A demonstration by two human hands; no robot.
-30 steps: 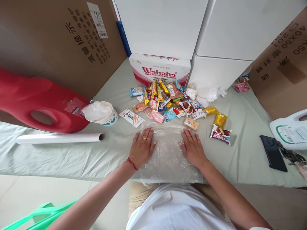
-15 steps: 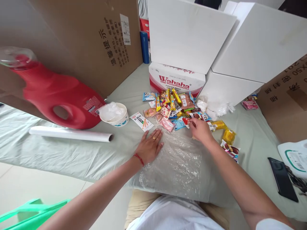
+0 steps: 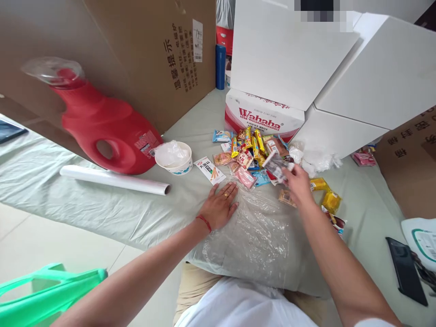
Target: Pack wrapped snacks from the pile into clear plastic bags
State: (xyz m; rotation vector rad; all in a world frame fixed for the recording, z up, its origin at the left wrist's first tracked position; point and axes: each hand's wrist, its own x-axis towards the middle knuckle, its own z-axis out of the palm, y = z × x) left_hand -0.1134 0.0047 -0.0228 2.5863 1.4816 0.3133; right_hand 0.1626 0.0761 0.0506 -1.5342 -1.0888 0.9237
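Box (image 3: 264, 117) reads "Wahaha Purified Water"; right hand (image 3: 297, 182) pinches wrapped snack (image 3: 273, 166), left hand (image 3: 220, 206) flat at plastic film's (image 3: 252, 243) edge.

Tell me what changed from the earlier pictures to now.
The right hand left the clear plastic film, moved forward to the snack pile and now holds a wrapped snack. The left hand stays flat at the film's left edge; paper bowl and white roll stay put.

A red jug (image 3: 114, 125) sits before a cardboard box (image 3: 136, 50), a blue cylinder (image 3: 220, 66) behind. A dark phone (image 3: 406, 271) lies near a white container (image 3: 422, 240).
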